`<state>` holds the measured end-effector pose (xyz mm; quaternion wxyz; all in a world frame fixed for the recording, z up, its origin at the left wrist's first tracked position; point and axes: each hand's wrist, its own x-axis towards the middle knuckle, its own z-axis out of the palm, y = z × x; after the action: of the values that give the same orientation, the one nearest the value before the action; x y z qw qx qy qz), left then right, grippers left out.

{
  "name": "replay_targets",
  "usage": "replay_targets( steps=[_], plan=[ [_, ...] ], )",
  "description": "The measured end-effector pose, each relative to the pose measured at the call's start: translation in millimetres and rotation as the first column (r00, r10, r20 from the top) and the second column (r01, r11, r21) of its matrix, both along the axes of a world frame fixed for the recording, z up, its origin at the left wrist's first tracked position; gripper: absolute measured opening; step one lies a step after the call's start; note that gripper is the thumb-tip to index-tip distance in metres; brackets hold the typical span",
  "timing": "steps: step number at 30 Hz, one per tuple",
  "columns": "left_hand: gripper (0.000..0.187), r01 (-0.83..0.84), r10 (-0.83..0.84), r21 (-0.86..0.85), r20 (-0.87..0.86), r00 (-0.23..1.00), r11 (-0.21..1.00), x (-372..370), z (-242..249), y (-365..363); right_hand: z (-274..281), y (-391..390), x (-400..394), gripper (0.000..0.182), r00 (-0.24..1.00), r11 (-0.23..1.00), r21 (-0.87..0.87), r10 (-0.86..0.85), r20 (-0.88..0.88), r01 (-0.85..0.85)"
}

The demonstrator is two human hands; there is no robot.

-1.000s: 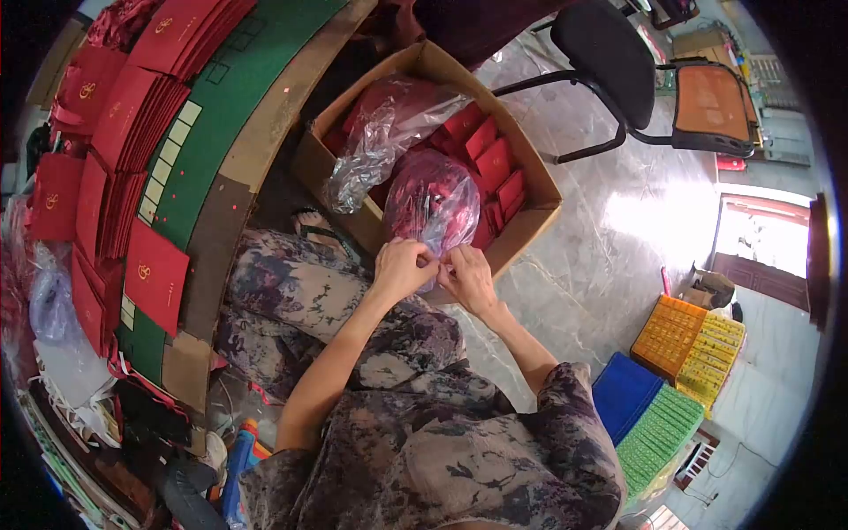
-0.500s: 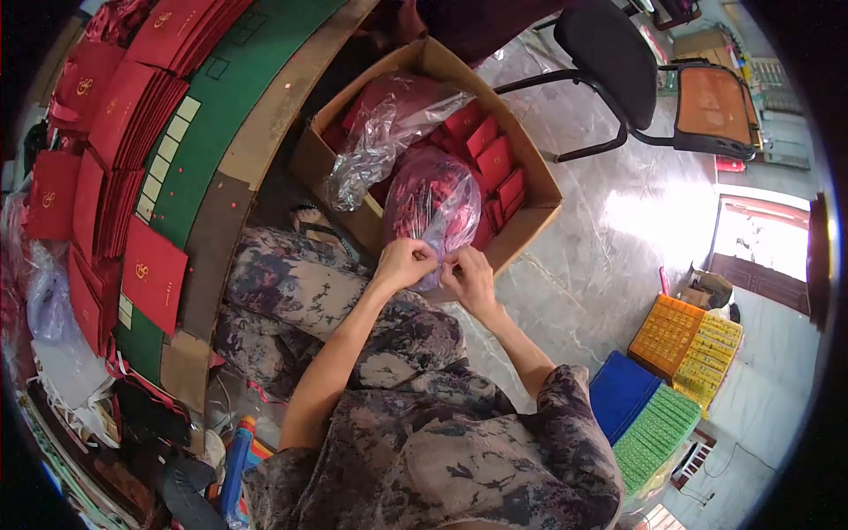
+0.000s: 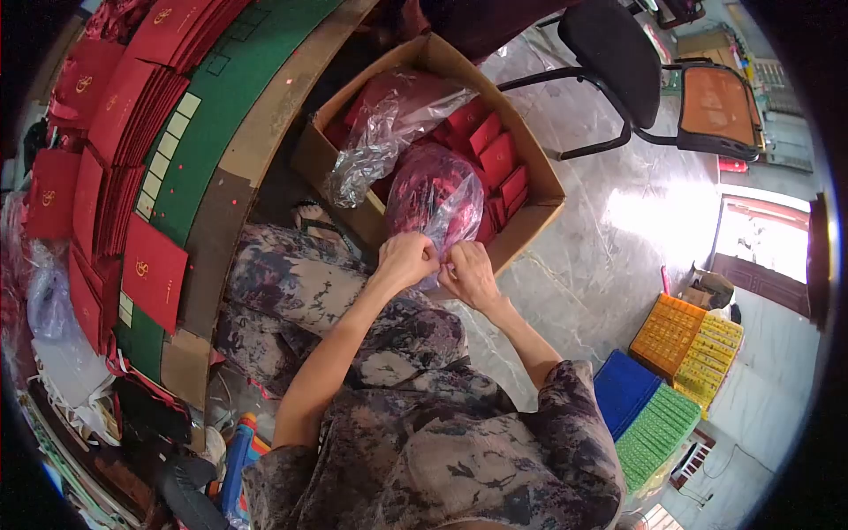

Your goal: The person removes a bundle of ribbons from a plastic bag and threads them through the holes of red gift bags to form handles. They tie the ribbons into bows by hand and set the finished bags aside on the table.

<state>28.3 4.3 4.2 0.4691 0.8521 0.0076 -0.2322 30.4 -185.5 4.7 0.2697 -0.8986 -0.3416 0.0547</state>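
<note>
A filled clear plastic bag [image 3: 435, 190] with red and pink contents rests at the near side of an open cardboard box [image 3: 541, 199]. My left hand [image 3: 407, 261] pinches the bag's gathered neck from the left. From the other side, my right hand [image 3: 471, 276] grips the same neck, its fingers close against the left ones. The fingers hide the exact spot they hold. Behind the bag, red packets [image 3: 497, 159] stand in the box, and a crumpled clear plastic sheet [image 3: 375, 146] lies over others at the left.
Stacks of red envelopes [image 3: 106, 132] line a green-topped table [image 3: 212, 132] at the left. A black chair [image 3: 609, 62] stands beyond the box. Blue, green, orange and yellow stacks [image 3: 658, 420] sit on the floor at the right. A blue plastic object [image 3: 238, 464] lies at lower left.
Both hands stay on the bag's neck. My right hand has turned slightly, its back now more toward me, and the two hands have drawn a little closer together.
</note>
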Motion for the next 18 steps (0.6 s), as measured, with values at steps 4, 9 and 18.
replay_targets(
  steps=[4,9,18],
  plan=[
    [0.020,-0.014,0.014,-0.007,0.021,1.000,1.000,0.6,-6.2,-3.1,0.4,-0.7,1.0,0.024,1.000,0.998,0.064,0.000,0.011,0.000],
    [0.017,-0.132,0.111,-0.190,-0.117,0.987,0.973,-2.0,-18.3,-2.1,4.0,-0.5,-2.7,0.023,0.998,0.983,0.175,-0.054,0.016,0.050],
    [0.020,-0.068,0.067,0.008,0.058,0.996,0.998,-7.1,-0.3,-6.3,18.3,7.4,-0.7,0.021,0.998,0.998,-0.025,-0.057,0.024,0.058]
  ],
)
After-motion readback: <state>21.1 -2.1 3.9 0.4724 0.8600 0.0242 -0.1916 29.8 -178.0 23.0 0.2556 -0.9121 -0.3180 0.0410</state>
